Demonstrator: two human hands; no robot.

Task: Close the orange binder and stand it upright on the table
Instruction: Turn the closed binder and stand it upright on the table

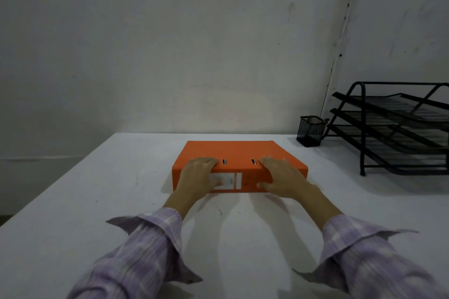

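The orange binder [237, 153] lies flat and closed on the white table [73, 201], its spine with a white label facing me. My left hand [198, 175] grips the spine's left part, fingers over the top cover and thumb on the label. My right hand [283, 176] holds the spine's right part the same way, fingers on the cover and thumb against the spine. Two metal slots on the cover show between my hands.
A black mesh pen cup [311, 131] stands at the back right near the wall. A black three-tier wire letter tray [393, 128] fills the far right. The table's left edge runs diagonally at the left.
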